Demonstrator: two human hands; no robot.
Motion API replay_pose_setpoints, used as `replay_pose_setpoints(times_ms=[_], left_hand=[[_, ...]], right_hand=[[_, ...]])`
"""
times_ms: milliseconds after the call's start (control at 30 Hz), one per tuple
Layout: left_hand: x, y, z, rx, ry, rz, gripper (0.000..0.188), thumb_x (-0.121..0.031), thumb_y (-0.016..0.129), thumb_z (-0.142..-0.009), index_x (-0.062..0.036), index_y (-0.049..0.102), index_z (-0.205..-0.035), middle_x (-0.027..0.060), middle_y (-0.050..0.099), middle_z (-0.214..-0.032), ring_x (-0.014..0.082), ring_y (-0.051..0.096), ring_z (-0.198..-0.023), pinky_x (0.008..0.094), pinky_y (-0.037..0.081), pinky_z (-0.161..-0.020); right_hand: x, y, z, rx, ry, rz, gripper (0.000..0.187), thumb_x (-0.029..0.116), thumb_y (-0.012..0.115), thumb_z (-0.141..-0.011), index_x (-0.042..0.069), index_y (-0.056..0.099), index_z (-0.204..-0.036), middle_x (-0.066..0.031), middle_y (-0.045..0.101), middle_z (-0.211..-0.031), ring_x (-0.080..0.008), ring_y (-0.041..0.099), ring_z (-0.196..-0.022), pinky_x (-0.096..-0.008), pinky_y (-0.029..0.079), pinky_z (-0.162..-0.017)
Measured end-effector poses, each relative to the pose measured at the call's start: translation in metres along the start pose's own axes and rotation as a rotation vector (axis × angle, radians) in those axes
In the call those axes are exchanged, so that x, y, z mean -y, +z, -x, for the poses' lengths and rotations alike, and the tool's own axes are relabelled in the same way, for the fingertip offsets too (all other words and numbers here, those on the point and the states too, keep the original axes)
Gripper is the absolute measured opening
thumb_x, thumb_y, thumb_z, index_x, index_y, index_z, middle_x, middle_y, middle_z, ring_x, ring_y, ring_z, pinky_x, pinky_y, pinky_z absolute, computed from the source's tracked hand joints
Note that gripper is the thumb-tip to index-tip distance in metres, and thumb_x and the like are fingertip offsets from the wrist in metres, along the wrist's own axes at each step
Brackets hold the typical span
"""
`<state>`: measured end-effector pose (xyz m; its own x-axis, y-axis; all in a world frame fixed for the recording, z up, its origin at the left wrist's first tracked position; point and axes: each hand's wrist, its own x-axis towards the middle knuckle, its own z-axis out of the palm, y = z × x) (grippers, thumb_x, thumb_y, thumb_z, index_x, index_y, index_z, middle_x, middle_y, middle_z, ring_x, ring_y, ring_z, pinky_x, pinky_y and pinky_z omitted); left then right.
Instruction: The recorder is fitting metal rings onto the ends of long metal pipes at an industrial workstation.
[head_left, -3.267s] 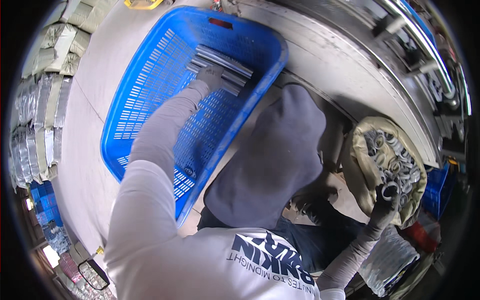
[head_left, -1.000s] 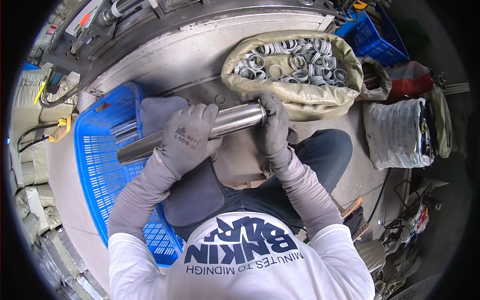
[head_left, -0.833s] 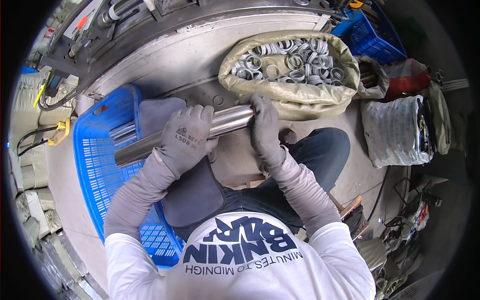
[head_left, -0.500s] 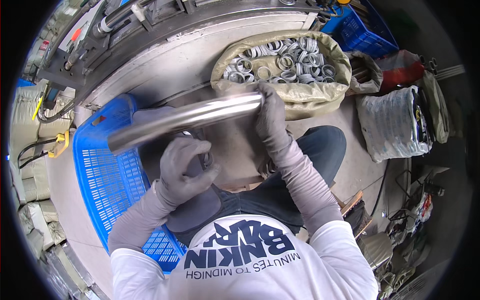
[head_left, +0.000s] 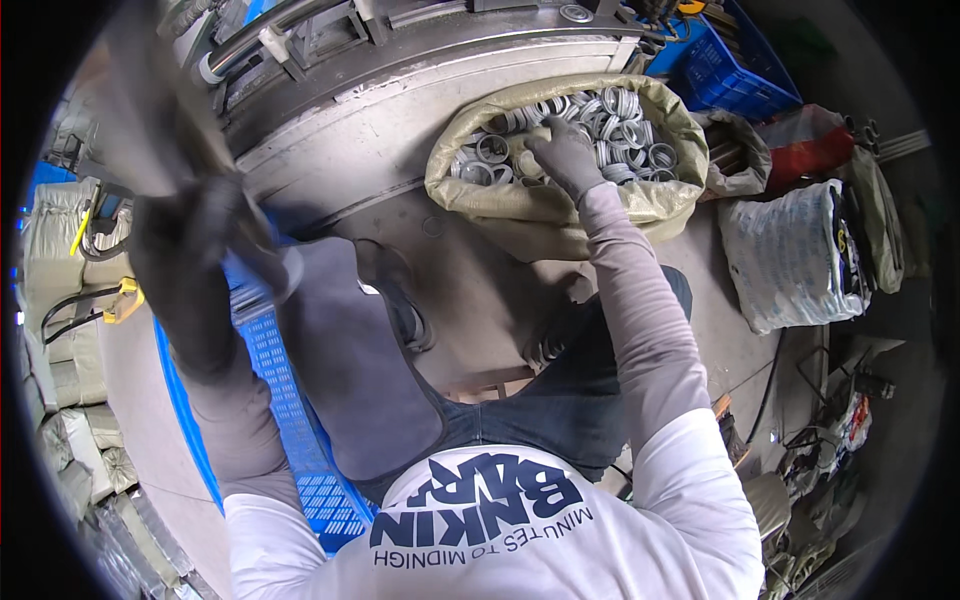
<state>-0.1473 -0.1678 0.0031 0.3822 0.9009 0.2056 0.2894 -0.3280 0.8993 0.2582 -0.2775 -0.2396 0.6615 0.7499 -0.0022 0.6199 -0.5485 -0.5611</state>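
Note:
My left hand (head_left: pixel 195 255), in a dark grey glove, is raised at the left and smeared by motion. It is wrapped round a metal tube (head_left: pixel 165 110), which stands steeply up toward the upper left and is blurred too. Over at the upper right, my right hand (head_left: pixel 567 158) reaches into an open woven sack (head_left: pixel 525 212), its gloved fingers apart among metal rings (head_left: pixel 625 135). Its fingertips are partly hidden, and no ring can be made out as held.
Beneath my left arm stands a blue perforated basket (head_left: pixel 268 345). A grey pad (head_left: pixel 365 385) covers my left thigh. A metal workbench (head_left: pixel 400 105) runs across the top. A stuffed white bag (head_left: pixel 785 255) and a blue crate (head_left: pixel 735 65) stand at the right.
The tube has swung from lying across in front of me to standing up at the left. My left hand has taken it; my right hand has let go and moved into the sack.

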Motion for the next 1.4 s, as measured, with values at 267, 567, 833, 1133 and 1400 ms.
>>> replay_pose_setpoints(times_ms=[267, 567, 833, 1133, 1400], left_hand=[[0.061, 0.071, 0.066, 0.483, 0.432, -0.834, 0.059, -0.025, 0.078, -0.073, -0.0053, 0.064, -0.126, 0.0172, 0.067, -0.104, 0.0371, 0.066, -0.099, 0.0489, 0.050, -0.088], [0.076, 0.062, 0.070, 0.398, 0.416, -0.751, 0.059, -0.025, 0.079, -0.072, -0.0046, 0.065, -0.126, 0.0187, 0.068, -0.107, 0.0388, 0.066, -0.104, 0.0483, 0.052, -0.090], [0.066, 0.071, 0.077, 0.424, 0.505, -0.711, 0.061, -0.024, 0.082, -0.072, -0.0033, 0.064, -0.126, 0.0173, 0.067, -0.103, 0.0380, 0.066, -0.099, 0.0485, 0.052, -0.088], [0.068, 0.073, 0.080, 0.427, 0.542, -0.718, 0.063, -0.027, 0.085, -0.075, -0.0017, 0.063, -0.129, 0.0168, 0.067, -0.104, 0.0364, 0.067, -0.097, 0.0472, 0.053, -0.086], [0.066, 0.080, 0.082, 0.449, 0.541, -0.793, 0.064, -0.028, 0.084, -0.077, -0.0016, 0.061, -0.131, 0.0173, 0.068, -0.104, 0.0378, 0.067, -0.097, 0.0471, 0.053, -0.085]], right_hand=[[-0.001, 0.050, -0.011, 0.238, 0.056, 0.246, 0.059, 0.042, 0.065, -0.092, 0.015, 0.063, -0.145, -0.0246, 0.066, -0.137, -0.0393, 0.066, -0.125, -0.0464, 0.052, -0.108], [0.083, -0.051, 0.101, 0.330, -0.269, -0.910, 0.045, 0.026, 0.062, -0.102, 0.003, 0.065, -0.140, -0.0166, 0.072, -0.125, -0.0240, 0.069, -0.100, -0.0285, 0.054, -0.087], [0.106, -0.040, 0.160, -0.095, -0.484, -0.721, 0.035, -0.004, 0.067, -0.081, 0.003, 0.069, -0.115, -0.0101, 0.075, -0.106, -0.0227, 0.073, -0.094, -0.0326, 0.056, -0.083], [0.101, -0.026, 0.158, -0.292, -0.567, -0.497, 0.023, 0.004, 0.060, -0.088, 0.003, 0.071, -0.109, -0.0136, 0.075, -0.097, -0.0292, 0.074, -0.091, -0.0364, 0.056, -0.083], [0.114, -0.021, 0.167, -0.277, -0.298, -0.593, 0.041, 0.026, 0.039, -0.106, -0.001, 0.071, -0.102, -0.0160, 0.072, -0.096, -0.0319, 0.070, -0.091, -0.0374, 0.053, -0.086]])
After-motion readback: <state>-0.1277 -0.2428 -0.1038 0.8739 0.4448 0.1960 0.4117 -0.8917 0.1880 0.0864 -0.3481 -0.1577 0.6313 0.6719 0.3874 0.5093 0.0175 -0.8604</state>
